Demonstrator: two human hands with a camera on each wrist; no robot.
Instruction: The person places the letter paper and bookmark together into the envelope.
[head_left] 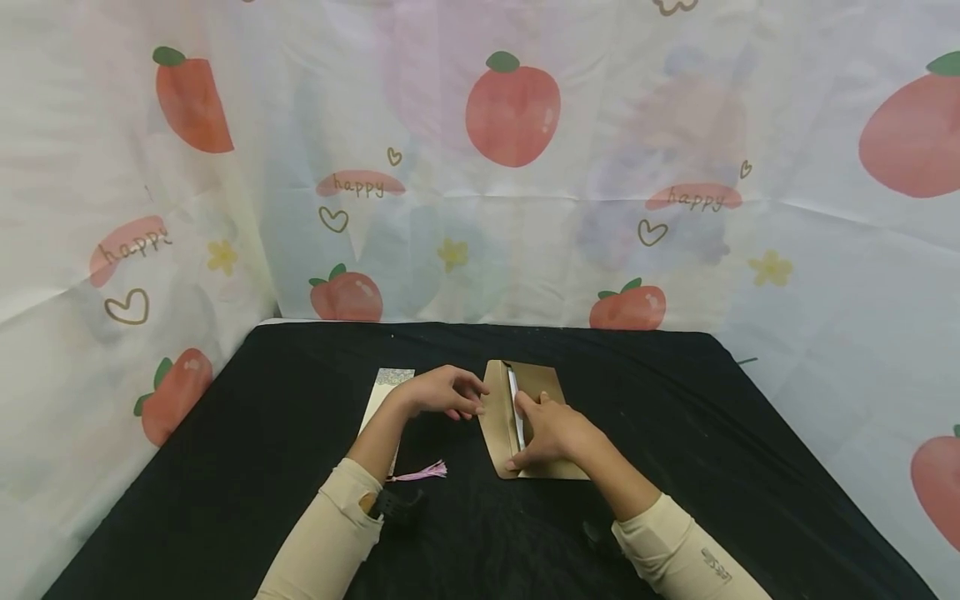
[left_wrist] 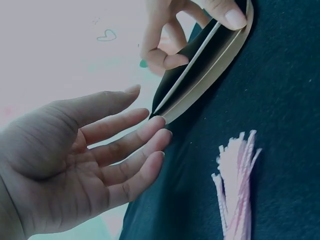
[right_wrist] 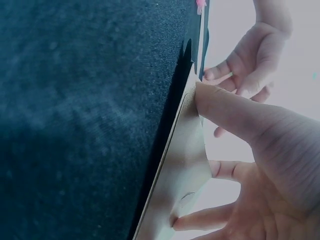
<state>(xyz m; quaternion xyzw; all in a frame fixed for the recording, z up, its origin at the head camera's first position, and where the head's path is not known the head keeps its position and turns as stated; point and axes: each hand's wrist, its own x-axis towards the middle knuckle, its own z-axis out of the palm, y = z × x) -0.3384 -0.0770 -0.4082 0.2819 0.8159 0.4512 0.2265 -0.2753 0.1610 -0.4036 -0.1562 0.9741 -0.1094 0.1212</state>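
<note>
A brown envelope (head_left: 543, 379) lies on the black cloth (head_left: 637, 417), its flap (head_left: 493, 433) folded out to the left and a slim white insert (head_left: 519, 429) showing along the mouth. The right hand (head_left: 553, 429) straddles that mouth, thumb down by the flap and fingers spread over the body; whether it truly pinches the paper or merely presses on it, I cannot tell, as the fingers overlap the mouth. The left hand (head_left: 450, 392) holds nothing, its fingers loosely bent, with the fingertips close to the flap's outer edge. Partly under the left forearm lies a pale bookmark (head_left: 378, 396) (silvery glitter at its far end, a pink tassel (head_left: 429, 472) at the near one). Behind stands a fruit-printed backdrop (head_left: 420, 108).
</note>
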